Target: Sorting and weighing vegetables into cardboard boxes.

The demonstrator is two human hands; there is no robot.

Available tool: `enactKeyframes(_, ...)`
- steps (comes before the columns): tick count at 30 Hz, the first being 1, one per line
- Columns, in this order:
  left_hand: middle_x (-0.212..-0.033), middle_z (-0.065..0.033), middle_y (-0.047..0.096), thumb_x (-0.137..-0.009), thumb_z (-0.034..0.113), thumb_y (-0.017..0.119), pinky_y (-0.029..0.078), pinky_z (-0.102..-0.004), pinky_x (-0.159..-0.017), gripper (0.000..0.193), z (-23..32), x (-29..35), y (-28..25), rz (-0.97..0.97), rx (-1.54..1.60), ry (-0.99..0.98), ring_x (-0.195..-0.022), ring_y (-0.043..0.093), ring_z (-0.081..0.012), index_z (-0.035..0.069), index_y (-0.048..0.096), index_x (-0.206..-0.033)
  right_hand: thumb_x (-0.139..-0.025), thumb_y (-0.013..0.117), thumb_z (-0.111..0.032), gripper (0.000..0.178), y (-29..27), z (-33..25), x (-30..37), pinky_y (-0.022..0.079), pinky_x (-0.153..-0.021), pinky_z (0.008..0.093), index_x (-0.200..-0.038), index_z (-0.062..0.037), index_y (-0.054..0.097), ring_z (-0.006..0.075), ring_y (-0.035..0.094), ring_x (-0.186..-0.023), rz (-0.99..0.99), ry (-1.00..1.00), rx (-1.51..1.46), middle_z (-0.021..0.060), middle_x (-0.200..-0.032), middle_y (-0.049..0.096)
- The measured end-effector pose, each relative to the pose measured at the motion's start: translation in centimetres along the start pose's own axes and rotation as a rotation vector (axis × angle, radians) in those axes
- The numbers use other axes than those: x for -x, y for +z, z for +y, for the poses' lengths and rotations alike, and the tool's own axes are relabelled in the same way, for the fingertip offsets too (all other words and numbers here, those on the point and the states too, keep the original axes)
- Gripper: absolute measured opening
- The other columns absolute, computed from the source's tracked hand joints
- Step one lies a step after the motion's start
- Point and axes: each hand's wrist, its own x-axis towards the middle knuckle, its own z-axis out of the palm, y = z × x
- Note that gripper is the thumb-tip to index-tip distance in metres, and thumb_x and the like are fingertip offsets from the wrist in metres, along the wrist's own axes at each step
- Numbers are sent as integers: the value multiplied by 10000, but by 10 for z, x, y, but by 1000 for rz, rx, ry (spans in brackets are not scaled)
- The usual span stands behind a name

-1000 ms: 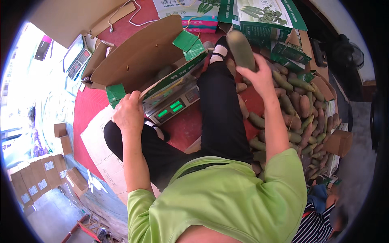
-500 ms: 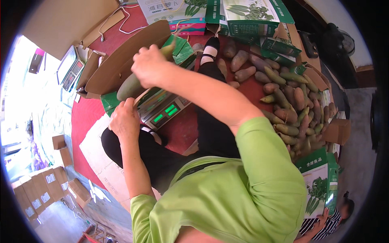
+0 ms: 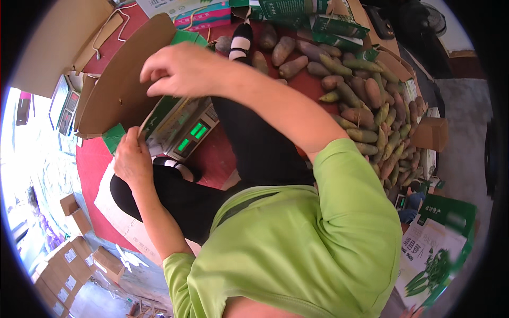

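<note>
Left hand [image 3: 131, 160] pinches the near edge of an open cardboard carton [image 3: 117, 84], upper left; right hand [image 3: 183, 70] is above it, fingers loosely parted; digital scale [image 3: 193, 135] just below; radishes [image 3: 366, 100] heaped upper right

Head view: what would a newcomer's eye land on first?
Likely the heap of green and reddish-brown root vegetables, filling much of the upper right. Next, the scale's lit green display, left of centre, by the near side of the open cardboard box. Then the hands: left hand gripping that box's near edge, right hand above it, apparently empty.
</note>
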Motion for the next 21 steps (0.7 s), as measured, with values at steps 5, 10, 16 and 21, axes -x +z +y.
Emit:
enactKeyframes(5,-824,-35,636,-854,219,567,468,-410,-593,77,3,0,2,29,-10,10,-778,620,-282,175,606,-903,-813,645,-153,200,-47,61,77,483,-726,268,-979,-41,661,128,613,-779,245,240,-268,44,-847,662)
enactKeyframes(10,-873,-19,659,-869,253,563,481,-388,-590,104,-3,-1,10,38,-55,-4,-796,633,-263,197,615,-940,-814,626,-161,202,-54,135,190,492,-761,304,-975,-43,658,175,637,-856,371,541,-4,82,-896,676)
enactKeyframes(16,-855,-19,665,-878,290,558,478,-380,-567,135,0,-3,8,11,-56,-14,-752,640,-268,207,619,-964,-746,658,-222,283,-29,211,351,482,-821,400,-993,-85,651,325,617,-941,164,1020,359,162,-968,652)
enactKeyframes(21,-868,-11,668,-880,299,560,477,-379,-568,139,-2,-2,9,19,-84,-40,-758,641,-265,208,623,-965,-736,684,-202,430,13,193,418,442,-916,413,-1144,-121,577,316,537,-1095,-206,1338,516,138,-1151,584)
